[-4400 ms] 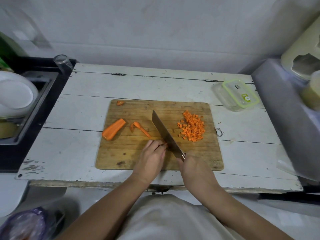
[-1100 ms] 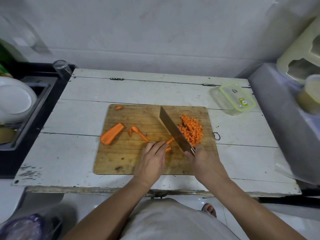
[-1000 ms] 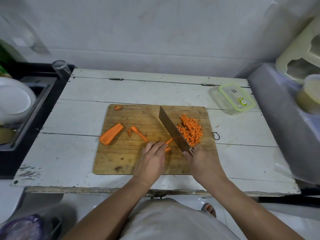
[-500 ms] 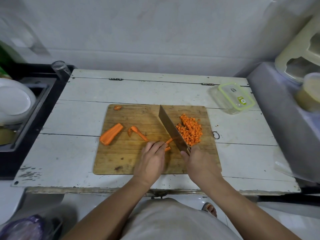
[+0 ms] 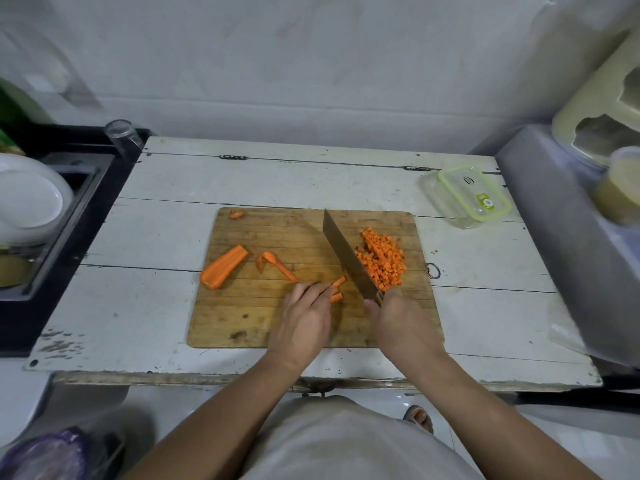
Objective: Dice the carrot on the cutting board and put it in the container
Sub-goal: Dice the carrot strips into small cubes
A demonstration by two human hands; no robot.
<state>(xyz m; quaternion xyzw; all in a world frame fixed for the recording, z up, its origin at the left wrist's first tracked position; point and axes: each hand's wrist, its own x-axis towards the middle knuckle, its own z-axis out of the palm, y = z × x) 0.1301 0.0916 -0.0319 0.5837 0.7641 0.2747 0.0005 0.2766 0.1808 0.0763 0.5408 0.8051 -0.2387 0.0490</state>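
A wooden cutting board [image 5: 242,320] lies in the middle of the white table. My right hand [image 5: 403,323] grips the handle of a cleaver [image 5: 348,259], whose blade stands just left of a heap of diced carrot [image 5: 382,259]. My left hand [image 5: 304,318] presses its fingertips on thin carrot strips [image 5: 337,289] beside the blade. A large carrot half [image 5: 223,266] and a thin carrot slice [image 5: 275,265] lie on the board's left part. A small carrot end [image 5: 237,213] rests at the far left corner. The clear container with green-rimmed lid [image 5: 472,195] stands shut at the table's far right.
A sink [image 5: 52,230] with a white plate [image 5: 29,199] is to the left, and a glass [image 5: 121,135] stands at its far corner. A grey appliance [image 5: 568,237] flanks the table on the right. A purple bag [image 5: 45,455] lies on the floor at bottom left.
Since 4.4 s ago the cleaver has shifted right, close against the diced heap, leaving carrot strips showing under my left fingertips. Over the last second my hands barely move.
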